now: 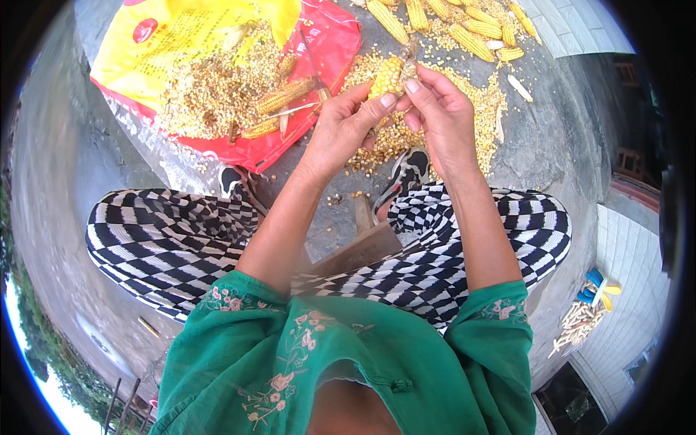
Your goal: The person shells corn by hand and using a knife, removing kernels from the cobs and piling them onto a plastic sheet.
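Observation:
Both my hands hold one yellow corn cob (pixel 387 76) above a spread of loose corn kernels (pixel 394 141) on the concrete floor. My left hand (pixel 353 114) grips the cob's lower left side with thumb and fingers. At its right end, where dry brownish matter shows, my right hand (pixel 437 109) pinches it between thumb and fingers. Just left of my left hand, a thin metal tool with a pale handle (pixel 323 94) lies on a red and yellow plastic sack (pixel 331 49). A heap of kernels (pixel 212 98) and several cobs (pixel 285 95) also rest on that sack.
More whole corn cobs (pixel 470 41) lie among kernels at the top right, with a pale husk piece (pixel 520 88) nearby. Between my shoes stands a wooden stool or board (pixel 359 250). A pile of bare cobs (pixel 579 323) lies by the tiled wall at right, beside blue and yellow items (pixel 598 288).

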